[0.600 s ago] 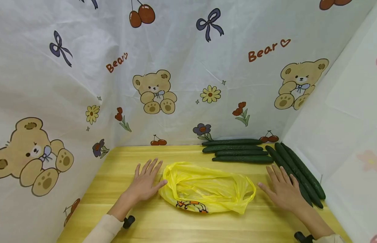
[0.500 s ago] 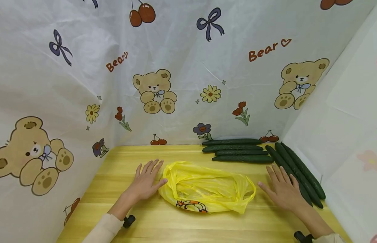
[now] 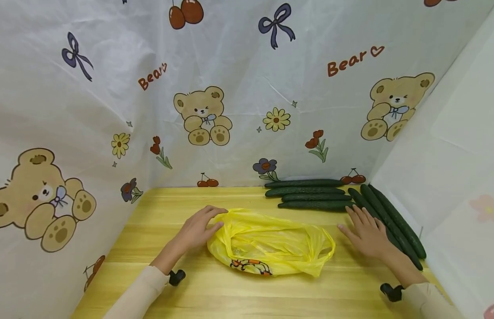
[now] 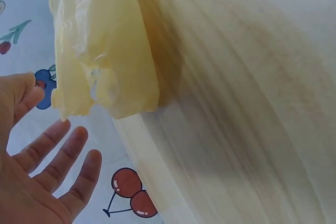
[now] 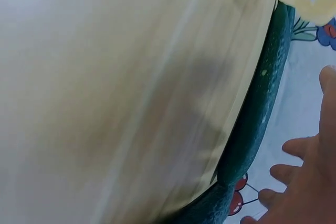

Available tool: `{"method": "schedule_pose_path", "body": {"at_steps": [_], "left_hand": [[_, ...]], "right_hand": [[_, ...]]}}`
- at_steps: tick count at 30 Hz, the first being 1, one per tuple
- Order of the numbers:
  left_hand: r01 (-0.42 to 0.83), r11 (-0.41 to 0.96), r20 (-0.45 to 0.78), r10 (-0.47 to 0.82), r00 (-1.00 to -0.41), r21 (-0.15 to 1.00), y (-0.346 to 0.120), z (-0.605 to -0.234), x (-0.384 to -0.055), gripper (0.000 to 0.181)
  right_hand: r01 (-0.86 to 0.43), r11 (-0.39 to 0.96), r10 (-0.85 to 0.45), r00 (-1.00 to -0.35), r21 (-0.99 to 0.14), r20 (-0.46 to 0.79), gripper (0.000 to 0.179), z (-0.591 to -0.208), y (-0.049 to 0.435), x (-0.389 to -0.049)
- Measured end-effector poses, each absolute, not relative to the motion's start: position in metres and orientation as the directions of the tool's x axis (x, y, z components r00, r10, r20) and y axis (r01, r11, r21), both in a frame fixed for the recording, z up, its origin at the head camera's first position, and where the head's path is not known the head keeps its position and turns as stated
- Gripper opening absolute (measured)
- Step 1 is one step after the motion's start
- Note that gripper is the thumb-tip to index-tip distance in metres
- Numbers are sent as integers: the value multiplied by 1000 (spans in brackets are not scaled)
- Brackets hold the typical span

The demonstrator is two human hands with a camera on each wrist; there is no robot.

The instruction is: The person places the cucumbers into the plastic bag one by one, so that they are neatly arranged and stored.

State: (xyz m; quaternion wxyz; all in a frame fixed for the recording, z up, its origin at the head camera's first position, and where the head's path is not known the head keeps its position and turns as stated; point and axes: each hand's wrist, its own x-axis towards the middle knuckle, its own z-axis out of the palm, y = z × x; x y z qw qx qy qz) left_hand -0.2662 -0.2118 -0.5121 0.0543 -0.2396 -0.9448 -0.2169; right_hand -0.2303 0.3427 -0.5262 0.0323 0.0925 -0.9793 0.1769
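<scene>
A yellow plastic bag (image 3: 271,243) lies on the table with its mouth spread upward and a printed orange figure on its near side. My left hand (image 3: 199,228) is at the bag's left edge, fingers loosely bent and apart. In the left wrist view the fingers (image 4: 76,142) hold nothing, just below the bag's handle end (image 4: 107,77). On the other side my right hand (image 3: 368,235) hovers or rests between the bag and the cucumbers, fingers spread; I cannot tell whether it touches the table. Its fingers (image 5: 286,174) hold nothing in the right wrist view.
Several dark green cucumbers (image 3: 310,193) lie side by side along the back of the table (image 3: 171,201). More cucumbers (image 3: 396,221) slant along the right edge, partly behind my right hand. A bear-printed white sheet (image 3: 239,66) walls in the back and both sides.
My left hand has moved right and slightly forward to the bag's edge, its fingers bending. The right hand has shifted slightly up and left in view. The bag keeps its shape.
</scene>
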Motion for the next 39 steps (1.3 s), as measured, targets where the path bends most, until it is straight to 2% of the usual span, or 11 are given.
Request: {"method": "schedule_pose_path", "body": {"at_steps": [8,20,30,39], "left_hand": [[468,769,170,441,-881,435,-206,-513,-282,30],[402,769,91,415,-905,496,-194,-523,-297,31],[375,685,83,420,-904,625,-194,-527,-301,11],[310,560,25,457,-889,768,-203,-522,-301,33]], "right_hand": [[-207,907,-180,-978,-367,108,78,-530,350,-265],[-251,890,-198,-965,-380,172,69,-534,348,-291],[-239,902,-208,-970,-359,125,60,-539,353,-302],[-226,900,-182,-972,-372,150,50,-547,364,-311]]}}
